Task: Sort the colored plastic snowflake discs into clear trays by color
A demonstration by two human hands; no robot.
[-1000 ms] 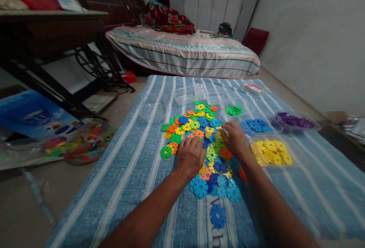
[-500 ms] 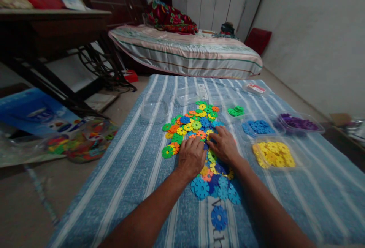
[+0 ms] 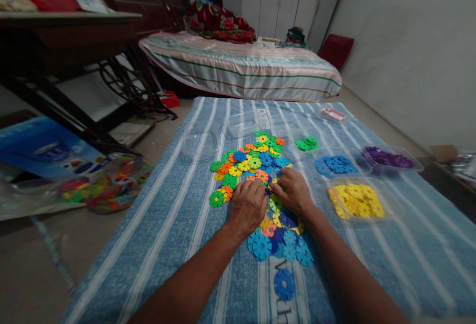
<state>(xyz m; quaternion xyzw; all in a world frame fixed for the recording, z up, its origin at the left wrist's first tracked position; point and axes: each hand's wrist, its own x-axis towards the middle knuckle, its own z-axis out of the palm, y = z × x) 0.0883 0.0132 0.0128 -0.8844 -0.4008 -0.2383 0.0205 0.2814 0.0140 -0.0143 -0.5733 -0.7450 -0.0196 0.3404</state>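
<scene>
A heap of flat, coloured snowflake discs (image 3: 256,162) lies on a blue striped cloth (image 3: 178,215). My left hand (image 3: 248,206) rests palm down on the heap's near left side, fingers curled onto the discs. My right hand (image 3: 293,191) lies beside it on the heap, fingertips pressed down among the discs close to the left hand. What either hand grips, if anything, is hidden under the fingers. Several blue discs (image 3: 284,284) lie nearest me.
Clear tubs to the right hold yellow discs (image 3: 355,200), blue discs (image 3: 336,165), purple discs (image 3: 388,158) and green discs (image 3: 307,143). Empty clear tubs (image 3: 201,140) stand behind the heap. A bag of discs (image 3: 107,185) lies left on the floor. A mattress (image 3: 241,66) is beyond.
My right hand has drawn back from the heap's right side toward the left hand and now lies beside it. The left hand has stayed in place.
</scene>
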